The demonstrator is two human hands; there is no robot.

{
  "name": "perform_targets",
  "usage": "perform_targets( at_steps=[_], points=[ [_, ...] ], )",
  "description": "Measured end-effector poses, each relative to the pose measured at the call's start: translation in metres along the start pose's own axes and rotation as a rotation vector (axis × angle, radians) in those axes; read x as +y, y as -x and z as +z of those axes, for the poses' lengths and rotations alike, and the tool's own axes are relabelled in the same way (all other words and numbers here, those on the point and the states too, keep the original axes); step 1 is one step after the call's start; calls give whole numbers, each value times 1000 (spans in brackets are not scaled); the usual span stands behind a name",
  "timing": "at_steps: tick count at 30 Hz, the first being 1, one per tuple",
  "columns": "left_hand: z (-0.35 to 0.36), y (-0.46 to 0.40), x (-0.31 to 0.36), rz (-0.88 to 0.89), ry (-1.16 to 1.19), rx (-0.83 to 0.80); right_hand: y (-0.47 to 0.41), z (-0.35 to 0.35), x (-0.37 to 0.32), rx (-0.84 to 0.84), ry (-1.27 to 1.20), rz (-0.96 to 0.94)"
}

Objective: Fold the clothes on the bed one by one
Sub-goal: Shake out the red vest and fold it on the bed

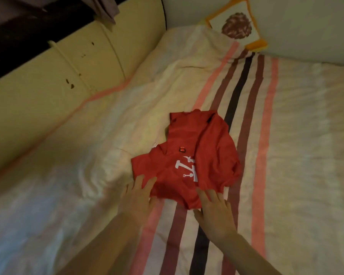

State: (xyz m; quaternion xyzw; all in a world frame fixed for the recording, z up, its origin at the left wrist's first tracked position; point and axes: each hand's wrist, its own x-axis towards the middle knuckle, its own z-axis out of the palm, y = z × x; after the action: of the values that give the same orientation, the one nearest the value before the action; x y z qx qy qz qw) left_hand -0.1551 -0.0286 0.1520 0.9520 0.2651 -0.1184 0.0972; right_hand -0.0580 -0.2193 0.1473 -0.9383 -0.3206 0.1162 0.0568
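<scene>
Lengthwise along stripes (244, 108), red shirt (189, 155).

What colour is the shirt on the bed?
The shirt is red with a white print on it, seen clearly in the head view.

The red garment (189, 153) carries a white print (188, 168) near its middle, partly folded under and seen upside down; it looks like a large numeral, possibly a 7, but cannot be read surely. A small dark tag (181, 149) just beyond the print is too small to read.
</scene>
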Motion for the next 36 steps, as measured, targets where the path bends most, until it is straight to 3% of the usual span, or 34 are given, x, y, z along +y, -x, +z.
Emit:
perform_targets(
  at_steps=[8, 13, 19, 25, 30, 36],
  points=[
    [105, -98, -55, 307, -143, 45, -74, 111, 25, -94, -6, 22],
    [136, -138, -75, 368, -225, -11, -92, 156, 44, -126, 66, -77],
    [148, -164, -87, 499, -211, 228, -102, 175, 52, 54, 94, -125],
    [106, -172, -87, 332, 79, -84, -115, 151, 59, 177, -8, -151],
    [68, -168, -85, 266, 598, -45, -116, 103, 62, 199, -271, -172],
    [4, -140, -51, 175, 907, -31, -105, 18, 50, 245, -562, -79]
  ],
)
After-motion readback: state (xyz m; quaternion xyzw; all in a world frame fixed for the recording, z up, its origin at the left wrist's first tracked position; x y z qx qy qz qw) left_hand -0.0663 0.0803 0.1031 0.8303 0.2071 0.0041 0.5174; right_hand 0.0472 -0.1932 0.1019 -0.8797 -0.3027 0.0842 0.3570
